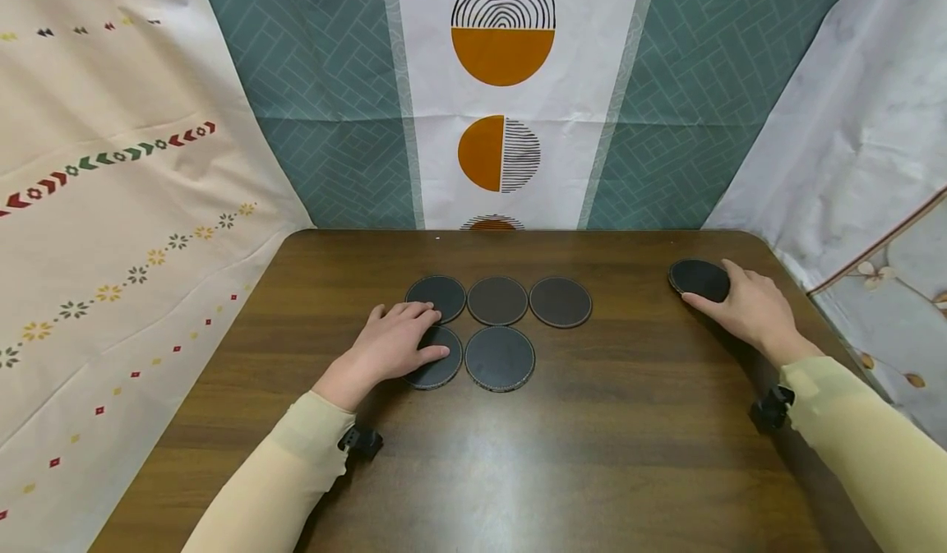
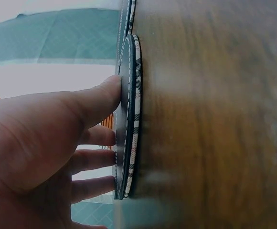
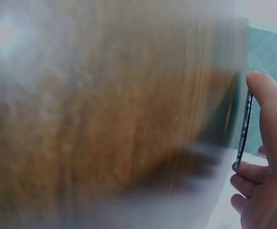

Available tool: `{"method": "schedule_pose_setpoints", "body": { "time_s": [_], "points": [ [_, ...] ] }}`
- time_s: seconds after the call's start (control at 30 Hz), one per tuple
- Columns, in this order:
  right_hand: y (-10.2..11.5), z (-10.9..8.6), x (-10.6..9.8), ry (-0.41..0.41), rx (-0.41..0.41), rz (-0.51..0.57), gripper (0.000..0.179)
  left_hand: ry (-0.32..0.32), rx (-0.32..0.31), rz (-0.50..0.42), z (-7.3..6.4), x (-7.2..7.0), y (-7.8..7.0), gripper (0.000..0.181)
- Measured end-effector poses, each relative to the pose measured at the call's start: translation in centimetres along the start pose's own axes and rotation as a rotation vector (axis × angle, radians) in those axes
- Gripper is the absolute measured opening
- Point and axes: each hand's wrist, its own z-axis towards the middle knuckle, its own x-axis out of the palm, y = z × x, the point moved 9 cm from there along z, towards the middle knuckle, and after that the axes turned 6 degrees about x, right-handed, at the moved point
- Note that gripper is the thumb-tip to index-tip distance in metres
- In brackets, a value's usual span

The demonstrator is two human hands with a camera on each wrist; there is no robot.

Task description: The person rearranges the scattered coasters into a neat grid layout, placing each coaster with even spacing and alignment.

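Flat round black coasters with stitched rims lie on the table in two rows, nearly edge to edge. My left hand [image 1: 395,341] rests over the left end of both rows. Its thumb touches the front-left coaster [image 2: 134,114], and its fingertips reach the back-left coaster [image 1: 436,294]. Out at the far right, my right hand [image 1: 758,302] grips another coaster [image 1: 698,279] by its edge between thumb and fingers. In the right wrist view this coaster [image 3: 244,126] appears edge-on, raised off the tabletop, with a patterned side band.
In the back row are a middle coaster [image 1: 497,301] and a right coaster [image 1: 561,302]; a front coaster [image 1: 499,359] lies nearer me. The brown wooden table [image 1: 592,463] ends at a patterned curtain [image 1: 333,85] behind, with pale cloth [image 1: 111,249] along the left.
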Motion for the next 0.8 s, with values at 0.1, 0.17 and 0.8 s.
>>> {"method": "schedule_pose_setpoints", "body": {
  "time_s": [0.1, 0.17, 0.8],
  "points": [
    [0.6, -0.3, -0.1, -0.010, -0.018, 0.009, 0.119, 0.000, -0.001, -0.001, 0.0, 0.0, 0.0, 0.073],
    [1.0, -0.4, -0.2, -0.014, -0.031, 0.017, 0.116, -0.002, -0.001, -0.002, 0.0, 0.0, 0.0, 0.073],
    [6.0, -2.5, -0.4, -0.060, -0.159, 0.027, 0.106, -0.004, 0.001, 0.003, -0.1, -0.1, -0.2, 0.072]
  ]
}}
